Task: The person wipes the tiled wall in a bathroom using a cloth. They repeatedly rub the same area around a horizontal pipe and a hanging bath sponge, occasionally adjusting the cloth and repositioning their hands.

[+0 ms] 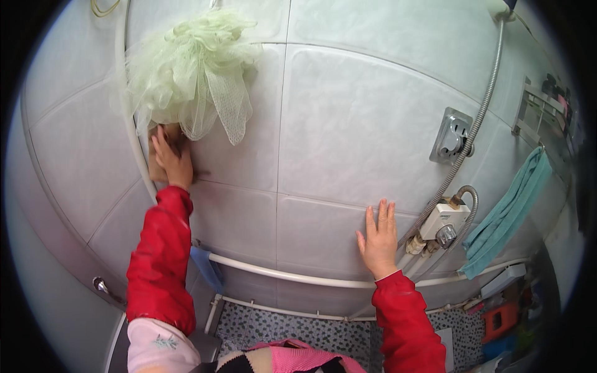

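My left hand [172, 161] is at the wall on the left, with its fingers over a brown cloth [158, 170] that lies against the tiles. Just above it hangs a pale green mesh bath pouf [196, 74], whose loose folds hide the cloth's upper edge. Flat against the tiled wall [326, 130], my right hand [378, 242] spreads its fingers and holds nothing. It is left of a white shower mixing valve [445, 221] with a clear knob. Red sleeves cover both forearms.
A metal shower hose [485, 107] runs down past a wall outlet [451, 136]. Right of it hangs a teal towel [508, 214]. A white pipe [294, 277] crosses the wall below my hands; a blue cloth [206, 270] hangs at its left end. An orange stool [500, 319] is lower right.
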`<state>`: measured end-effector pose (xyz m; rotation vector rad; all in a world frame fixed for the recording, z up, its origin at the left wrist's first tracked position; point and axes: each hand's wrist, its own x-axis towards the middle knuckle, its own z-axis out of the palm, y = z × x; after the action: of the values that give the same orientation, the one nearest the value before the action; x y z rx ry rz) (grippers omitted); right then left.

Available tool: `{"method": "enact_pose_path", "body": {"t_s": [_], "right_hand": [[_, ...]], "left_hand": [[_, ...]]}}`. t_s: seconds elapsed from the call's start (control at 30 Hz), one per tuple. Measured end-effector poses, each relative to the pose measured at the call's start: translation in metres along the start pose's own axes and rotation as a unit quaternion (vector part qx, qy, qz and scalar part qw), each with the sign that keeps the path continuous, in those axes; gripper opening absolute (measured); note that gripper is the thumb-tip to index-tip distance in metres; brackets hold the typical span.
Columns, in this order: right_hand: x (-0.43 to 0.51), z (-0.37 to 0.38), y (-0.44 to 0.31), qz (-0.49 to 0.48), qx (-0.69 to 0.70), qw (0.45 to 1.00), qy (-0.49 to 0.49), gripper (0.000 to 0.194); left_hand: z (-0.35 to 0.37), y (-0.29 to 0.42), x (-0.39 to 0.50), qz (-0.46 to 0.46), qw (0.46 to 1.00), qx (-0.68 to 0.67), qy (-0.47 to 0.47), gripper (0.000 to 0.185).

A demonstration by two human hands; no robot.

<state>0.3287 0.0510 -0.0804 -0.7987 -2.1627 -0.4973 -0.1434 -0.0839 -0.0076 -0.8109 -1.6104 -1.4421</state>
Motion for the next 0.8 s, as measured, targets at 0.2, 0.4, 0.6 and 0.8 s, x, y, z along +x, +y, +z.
{"method": "enact_pose_path", "body": {"t_s": [0.2,0.4,0.6,0.8], "right_hand": [[0.001,-0.003,-0.003,0.015,-0.008,1.0,0.003,0.064],[0.004,-0.009,-0.002,0.012,-0.013,1.0,0.007,0.062],[0.007,-0.007,-0.007,0.006,-0.008,1.0,0.003,0.06],[0.003,-0.005,-0.003,0.014,-0.028,1.0,0.004,0.059]], "left_hand": [[0.025,0.051,-0.056,0.065,0.998,-0.015,-0.023,0.074],[0.017,0.069,-0.241,0.387,0.856,0.017,-0.341,0.068],[0.033,0.128,-0.152,0.382,0.881,-0.024,-0.277,0.06],[0.053,0.229,-0.054,0.323,0.941,-0.06,-0.083,0.062]]}}
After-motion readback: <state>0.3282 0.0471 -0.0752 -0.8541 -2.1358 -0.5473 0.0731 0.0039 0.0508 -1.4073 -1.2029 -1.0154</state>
